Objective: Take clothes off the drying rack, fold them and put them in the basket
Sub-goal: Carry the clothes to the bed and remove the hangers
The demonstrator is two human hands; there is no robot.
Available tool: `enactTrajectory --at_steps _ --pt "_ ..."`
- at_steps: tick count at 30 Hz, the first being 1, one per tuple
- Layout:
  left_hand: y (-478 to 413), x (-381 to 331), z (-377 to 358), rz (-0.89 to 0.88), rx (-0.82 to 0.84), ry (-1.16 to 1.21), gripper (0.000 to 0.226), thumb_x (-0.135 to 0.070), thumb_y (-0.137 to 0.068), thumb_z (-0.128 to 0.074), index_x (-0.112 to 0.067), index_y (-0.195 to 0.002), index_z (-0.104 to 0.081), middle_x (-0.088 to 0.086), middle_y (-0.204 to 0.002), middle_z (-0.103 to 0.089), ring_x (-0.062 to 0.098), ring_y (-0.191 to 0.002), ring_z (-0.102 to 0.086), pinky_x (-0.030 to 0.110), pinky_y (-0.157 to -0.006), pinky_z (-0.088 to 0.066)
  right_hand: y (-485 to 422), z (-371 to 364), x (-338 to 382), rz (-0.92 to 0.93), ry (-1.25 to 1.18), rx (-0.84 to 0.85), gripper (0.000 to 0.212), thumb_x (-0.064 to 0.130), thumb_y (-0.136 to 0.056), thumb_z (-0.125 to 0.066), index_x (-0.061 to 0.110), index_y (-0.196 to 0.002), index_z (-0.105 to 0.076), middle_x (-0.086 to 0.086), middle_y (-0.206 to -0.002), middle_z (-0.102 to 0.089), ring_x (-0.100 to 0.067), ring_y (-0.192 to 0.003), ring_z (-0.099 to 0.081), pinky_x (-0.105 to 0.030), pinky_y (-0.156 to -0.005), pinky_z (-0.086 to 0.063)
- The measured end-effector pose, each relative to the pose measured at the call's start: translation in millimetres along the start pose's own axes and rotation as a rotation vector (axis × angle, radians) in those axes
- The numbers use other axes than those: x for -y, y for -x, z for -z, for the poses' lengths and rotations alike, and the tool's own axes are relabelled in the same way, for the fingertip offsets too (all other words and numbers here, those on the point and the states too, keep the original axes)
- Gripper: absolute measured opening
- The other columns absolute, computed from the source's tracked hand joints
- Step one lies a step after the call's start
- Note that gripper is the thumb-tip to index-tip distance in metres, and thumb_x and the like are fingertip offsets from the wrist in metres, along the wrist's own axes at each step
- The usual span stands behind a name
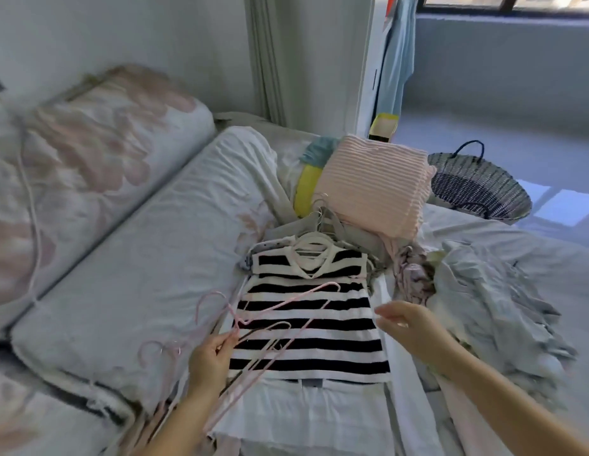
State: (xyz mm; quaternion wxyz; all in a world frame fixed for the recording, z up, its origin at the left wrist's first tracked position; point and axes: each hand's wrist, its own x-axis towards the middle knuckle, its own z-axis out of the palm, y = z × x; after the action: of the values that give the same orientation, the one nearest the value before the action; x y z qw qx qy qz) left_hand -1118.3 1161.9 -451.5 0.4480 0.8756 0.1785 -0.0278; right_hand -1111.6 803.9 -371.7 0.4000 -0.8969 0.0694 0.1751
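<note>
Both hands work over the bed in the head view. The left hand (pixel 210 357) has its fingers curled round a bunch of pink hangers (pixel 280 311), which fan out across the lower left of the striped top (pixel 309 327). They look gathered there to keep them out of the way while the clothes are handled. The forearm comes up from the bottom edge with the wrist bent slightly inward.

The right hand (pixel 411 327) holds nothing. Its fingers are loosely spread and point left, hovering at the right edge of the striped top, with the arm stretched in from the lower right corner. Whether the fingertips touch the cloth I cannot tell.

The striped top lies flat and face up on a white garment (pixel 303 413), probably laid out for folding, with a white hanger (pixel 311 248) in its neck — that likely has to come out first. Behind it sits a folded pink knit (pixel 375 185) on other clothes. A crumpled grey-blue garment (pixel 493 307) lies to the right. The basket (pixel 480 189) stands beyond the bed's far right edge, well apart from both hands.
</note>
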Motion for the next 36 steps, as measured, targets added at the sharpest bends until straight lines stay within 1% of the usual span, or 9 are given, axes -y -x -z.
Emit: enactTrajectory --at_steps 9,13,15,18,22,24,29,33,36 --pt "-17 159 11 0.213 -0.043 -0.157 0.034 -0.017 -0.093 -0.061 -0.021 -0.059 -0.058 -0.007 -0.051 -0.05 0.016 -0.055 -0.05 0.027 -0.051 -0.032 -21 -126 -23 -0.101 -0.007 0.178 0.015 0.03 -0.09 -0.063 0.037 -0.103 -0.062 0.025 -0.097 -0.063 0.01 -0.092 -0.059 -0.014 -0.083 -0.047" --pt "-32 197 -2 0.32 -0.027 -0.155 0.021 -0.017 -0.094 -0.058 -0.015 -0.074 -0.065 -0.004 -0.058 -0.055 0.015 -0.059 -0.049 0.028 -0.053 -0.033 -11 -155 -46 -0.173 -0.007 0.227 0.011 0.045 -0.084 -0.066 0.046 -0.092 -0.058 0.024 -0.094 -0.067 0.011 -0.088 -0.061 -0.015 -0.084 -0.05" --pt "-41 208 -6 0.366 -0.016 -0.18 0.019 -0.021 -0.095 -0.057 -0.011 -0.082 -0.066 0.0 -0.066 -0.058 0.018 -0.064 -0.051 0.029 -0.055 -0.033 -6 -163 -56 -0.206 -0.036 0.226 0.035 0.071 -0.067 -0.058 0.045 -0.09 -0.061 0.024 -0.091 -0.068 0.015 -0.087 -0.06 -0.009 -0.077 -0.048" --pt "-55 214 -11 0.381 -0.024 -0.24 0.018 -0.026 -0.095 -0.055 -0.013 -0.088 -0.066 0.002 -0.081 -0.064 0.019 -0.072 -0.055 0.03 -0.06 -0.036 -3 -171 -63 -0.259 -0.01 0.236 0.026 0.062 -0.068 -0.059 0.044 -0.087 -0.061 0.024 -0.086 -0.068 0.02 -0.085 -0.057 -0.012 -0.079 -0.05" --pt "-68 202 -18 0.178 -0.011 -0.345 0.032 -0.033 -0.093 -0.056 -0.02 -0.064 -0.053 -0.005 -0.063 -0.056 0.013 -0.057 -0.051 0.026 -0.05 -0.038 -7 -182 -65 -0.282 -0.01 0.211 0.011 0.046 -0.076 -0.068 0.043 -0.086 -0.062 0.025 -0.084 -0.069 0.021 -0.081 -0.058 -0.018 -0.081 -0.051" --pt "-75 193 -28 -0.019 0.135 -0.457 0.02 -0.033 -0.094 -0.055 -0.021 -0.078 -0.057 -0.009 -0.081 -0.056 0.011 -0.074 -0.054 0.024 -0.066 -0.046 -9 -188 -65 -0.291 -0.025 0.21 0.013 0.049 -0.077 -0.067 0.044 -0.088 -0.062 0.023 -0.089 -0.07 0.019 -0.082 -0.059 -0.019 -0.082 -0.052" --pt "-123 183 -65 -0.295 0.465 -0.882 0.048 -0.031 -0.094 -0.056 -0.013 -0.136 -0.042 0.003 -0.133 -0.051 0.023 -0.123 -0.047 0.035 -0.104 -0.039 -11 -198 -69 -0.298 -0.071 0.184 0.088 0.103 -0.033 -0.032 0.046 -0.092 -0.064 0.041 -0.091 -0.062 0.015 -0.087 -0.061 -0.009 -0.087 -0.044" --pt "-147 178 -69 -0.29 0.68 -1.146 0.031 -0.005 -0.093 -0.042 -0.012 -0.123 -0.042 0.006 -0.102 -0.063 0.029 -0.088 -0.061 0.037 -0.067 -0.043 -8 -200 -83 -0.334 -0.094 0.155 0.098 0.105 -0.029 -0.029 0.042 -0.094 -0.066 0.039 -0.087 -0.063 0.014 -0.085 -0.062 -0.002 -0.082 -0.042" --pt "-157 180 -59 -0.318 0.677 -1.163 0.03 -0.005 -0.094 -0.038 -0.013 -0.123 -0.042 0.005 -0.093 -0.062 0.03 -0.081 -0.062 0.036 -0.06 -0.042 -5 -198 -91 -0.356 -0.076 0.152 0.092 0.1 -0.036 -0.035 0.039 -0.095 -0.068 0.04 -0.085 -0.063 0.016 -0.081 -0.062 0.002 -0.073 -0.041"
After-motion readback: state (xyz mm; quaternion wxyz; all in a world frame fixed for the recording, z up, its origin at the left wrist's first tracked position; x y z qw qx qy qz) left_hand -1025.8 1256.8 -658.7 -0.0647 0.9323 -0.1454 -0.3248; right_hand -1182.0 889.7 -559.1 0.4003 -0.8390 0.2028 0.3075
